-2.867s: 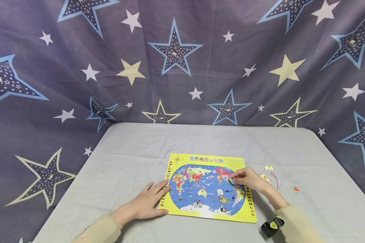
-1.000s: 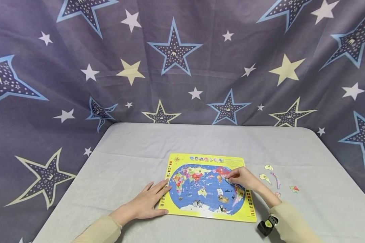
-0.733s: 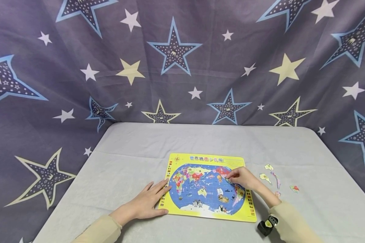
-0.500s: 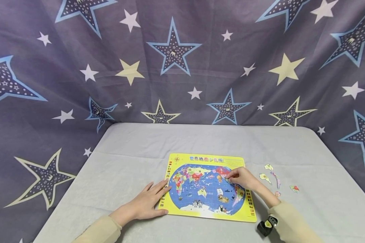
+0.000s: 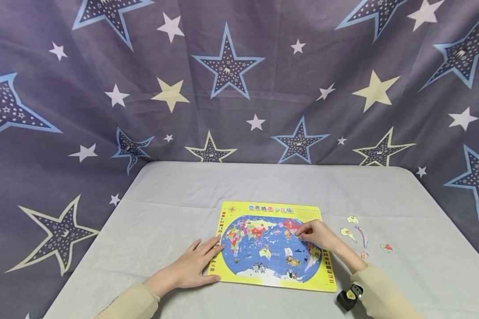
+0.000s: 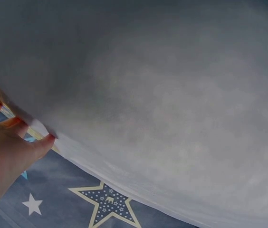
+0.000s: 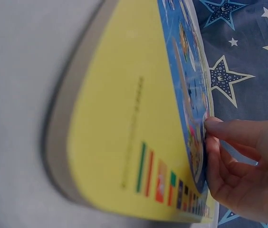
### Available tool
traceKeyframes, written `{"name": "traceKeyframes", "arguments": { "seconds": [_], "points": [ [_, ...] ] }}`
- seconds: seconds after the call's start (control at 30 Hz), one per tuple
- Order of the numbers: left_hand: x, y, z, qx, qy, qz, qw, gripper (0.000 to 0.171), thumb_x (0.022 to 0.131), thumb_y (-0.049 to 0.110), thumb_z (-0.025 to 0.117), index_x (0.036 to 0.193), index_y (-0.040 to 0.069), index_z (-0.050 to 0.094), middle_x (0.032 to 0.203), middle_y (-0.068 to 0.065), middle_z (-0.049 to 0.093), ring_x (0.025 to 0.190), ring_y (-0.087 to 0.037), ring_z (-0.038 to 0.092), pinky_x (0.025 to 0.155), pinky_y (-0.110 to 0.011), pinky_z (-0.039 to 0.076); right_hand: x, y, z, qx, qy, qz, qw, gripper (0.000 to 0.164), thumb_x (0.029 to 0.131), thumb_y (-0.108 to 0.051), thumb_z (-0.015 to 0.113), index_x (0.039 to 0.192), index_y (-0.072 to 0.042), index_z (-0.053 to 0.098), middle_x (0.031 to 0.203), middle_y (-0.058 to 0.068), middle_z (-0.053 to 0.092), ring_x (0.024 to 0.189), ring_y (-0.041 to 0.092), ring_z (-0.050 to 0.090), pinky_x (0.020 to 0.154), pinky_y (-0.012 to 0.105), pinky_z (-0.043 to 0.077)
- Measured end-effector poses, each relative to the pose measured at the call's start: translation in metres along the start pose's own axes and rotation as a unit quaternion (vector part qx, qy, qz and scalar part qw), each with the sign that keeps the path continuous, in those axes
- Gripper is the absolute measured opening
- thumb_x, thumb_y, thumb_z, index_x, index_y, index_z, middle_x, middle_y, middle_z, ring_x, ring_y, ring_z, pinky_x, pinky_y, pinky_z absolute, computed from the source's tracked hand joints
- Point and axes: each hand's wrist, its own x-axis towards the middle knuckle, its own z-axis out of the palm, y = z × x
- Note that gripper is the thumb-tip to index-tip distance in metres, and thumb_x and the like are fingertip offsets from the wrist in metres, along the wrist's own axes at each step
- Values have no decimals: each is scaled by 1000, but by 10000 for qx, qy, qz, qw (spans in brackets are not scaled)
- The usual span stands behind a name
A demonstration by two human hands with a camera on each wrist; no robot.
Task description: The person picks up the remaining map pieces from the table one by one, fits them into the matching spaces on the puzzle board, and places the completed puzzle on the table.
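Observation:
A yellow-bordered world map puzzle board (image 5: 277,286) lies on the table in the head view. My left hand (image 5: 191,266) rests with spread, fairly straight fingers on the board's left edge. Over the upper right of the map, my right hand (image 5: 321,235) pinches a small puzzle piece between thumb and forefinger. The fingers hide most of that piece, and its shape cannot be made out. The right wrist view has this hand (image 7: 248,161) close to the map's surface, beyond the board's thick corner (image 7: 119,118). Only part of the left hand (image 6: 5,147) appears in the left wrist view.
Several loose pieces lie right of the board: a pale one (image 5: 352,219), a yellowish one (image 5: 347,233), a long purple one (image 5: 361,236), a small pink one (image 5: 364,254) and a red-green one (image 5: 386,248). A star-patterned curtain (image 5: 259,106) hangs behind the table (image 5: 175,186).
Since the earliest frame my right hand has shifted slightly left over the map, uncovering more of the loose pieces. In the last second it has barely moved. My left hand has stayed put.

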Motion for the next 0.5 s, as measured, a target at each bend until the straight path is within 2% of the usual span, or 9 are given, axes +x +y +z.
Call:
{"name": "traceKeyframes", "arguments": {
  "seconds": [0.5],
  "points": [
    [0, -3, 3, 42, 38, 14, 10000, 79, 81, 66, 37, 140, 16, 27, 148, -5, 14, 134, -20, 15, 105, -48, 13, 1, 0, 2, -33, -1, 33, 10000, 9, 78, 6, 57, 81, 4, 66, 71, 5, 62, 62, 12, 51, 54, 19, 45]
  ]
}}
